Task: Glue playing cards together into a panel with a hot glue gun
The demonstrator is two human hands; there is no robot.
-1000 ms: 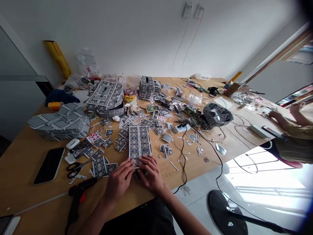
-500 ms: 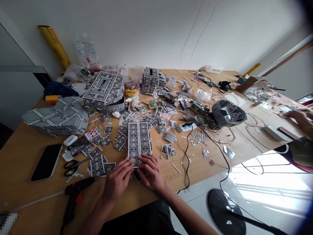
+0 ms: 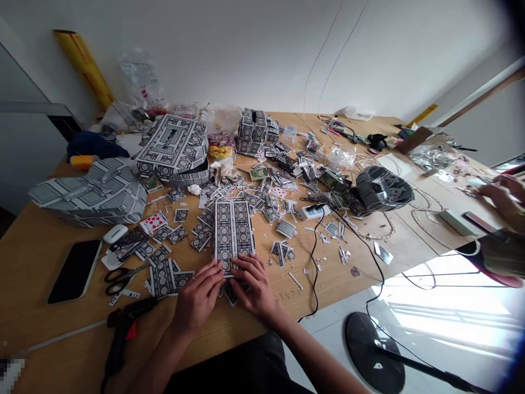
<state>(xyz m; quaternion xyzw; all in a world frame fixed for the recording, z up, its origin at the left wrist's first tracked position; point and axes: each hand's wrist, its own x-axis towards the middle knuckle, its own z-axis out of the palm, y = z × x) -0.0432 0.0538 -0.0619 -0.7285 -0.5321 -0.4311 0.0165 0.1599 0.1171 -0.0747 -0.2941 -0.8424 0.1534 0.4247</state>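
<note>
A long panel of patterned playing cards [image 3: 233, 232], joined edge to edge, lies in front of me with its short side towards me. My left hand [image 3: 199, 293] pinches the near left corner, fingers on top. My right hand [image 3: 254, 284] holds the near right part, with fingertips on the surface and the thumb lower at the edge. Beneath the near end, between my hands, more cards show partly; the rest is hidden. Left of my left hand lie loose cards [image 3: 162, 280], black-handled scissors [image 3: 118, 279] and a black glue gun [image 3: 123, 331] with a red trigger.
A phone [image 3: 76, 271] and a white earbud case [image 3: 115, 234] lie left. Card-covered boxes [image 3: 170, 145] and a card bag [image 3: 92, 191] stand behind. A power strip [image 3: 314, 211] trails black cables rightward. Another person's hand [image 3: 498, 191] works at the far right.
My hands keep their hold on the panel and have barely shifted. More of the cards beneath its near end now shows. The whole view has moved slightly.
</note>
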